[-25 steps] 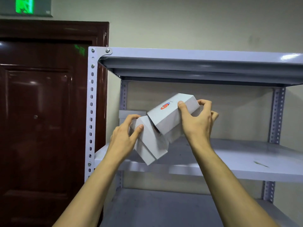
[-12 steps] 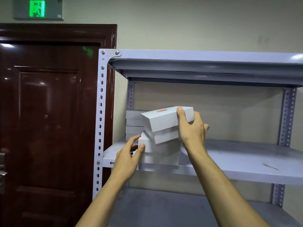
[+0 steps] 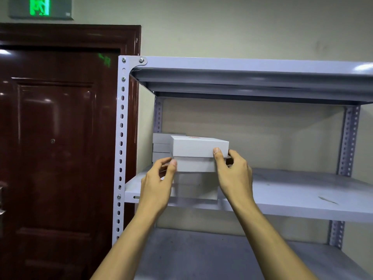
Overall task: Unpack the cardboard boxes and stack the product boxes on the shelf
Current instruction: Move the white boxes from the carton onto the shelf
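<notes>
A stack of white product boxes (image 3: 194, 178) stands at the left end of the grey metal shelf (image 3: 292, 190). The top box (image 3: 198, 147), with a small red mark on its lid, lies flat on the stack. My right hand (image 3: 232, 170) grips the right corner of the top box, thumb on its front face. My left hand (image 3: 159, 178) pinches the left edge of the box beneath it. A second stack of white boxes (image 3: 160, 147) stands behind, against the back left post.
A dark red door (image 3: 56, 148) stands left of the shelf's perforated post (image 3: 121, 148). The upper shelf board (image 3: 252, 77) hangs close above the stacks. A lower grey shelf (image 3: 222, 257) lies below. A green exit sign (image 3: 39, 6) glows at top left.
The tilted boxes have been laid level into a straight stack on the shelf. Both hands moved in with them and stay at the stack's sides.
</notes>
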